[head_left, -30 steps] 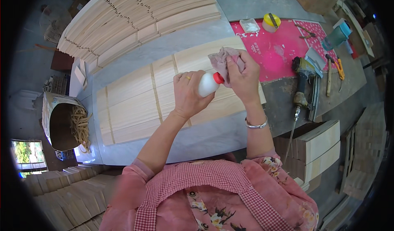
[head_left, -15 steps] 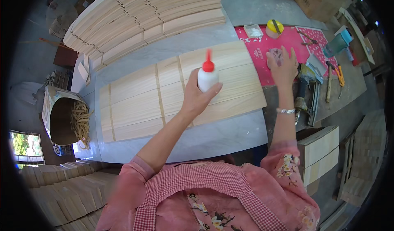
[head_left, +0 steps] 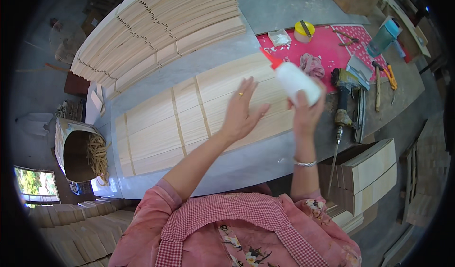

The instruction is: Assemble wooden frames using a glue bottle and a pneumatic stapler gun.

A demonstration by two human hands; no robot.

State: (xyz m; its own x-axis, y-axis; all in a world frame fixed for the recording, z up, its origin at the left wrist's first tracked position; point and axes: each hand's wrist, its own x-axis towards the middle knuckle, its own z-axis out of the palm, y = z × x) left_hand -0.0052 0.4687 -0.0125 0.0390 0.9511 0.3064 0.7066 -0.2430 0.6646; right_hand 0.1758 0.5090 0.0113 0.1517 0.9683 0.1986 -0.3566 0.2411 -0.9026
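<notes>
My right hand (head_left: 307, 108) grips a white glue bottle (head_left: 297, 83) with a red pointed nozzle. The bottle is tilted, its tip toward the upper left, above the right end of a wooden panel (head_left: 156, 125). The panel lies flat, made of pale boards with several narrow tan strips across it. Over the panel's middle right is my left hand (head_left: 242, 113), fingers apart and nothing in it; whether it touches the wood I cannot tell. A crumpled pink cloth (head_left: 312, 65) lies on the red mat (head_left: 332, 44) beyond the bottle.
Stacked wooden slats (head_left: 161, 27) fill the far left of the table. An open box (head_left: 71, 148) with tan strips stands left. On the right are a nail gun (head_left: 342, 96), a hammer (head_left: 377, 87), orange-handled pliers (head_left: 391, 77), a yellow-lidded tub (head_left: 304, 31) and a teal bottle (head_left: 383, 37).
The glue bottle has passed from my left hand to my right and now tilts. My right hand has left the cloth and come nearer. My left hand is now empty.
</notes>
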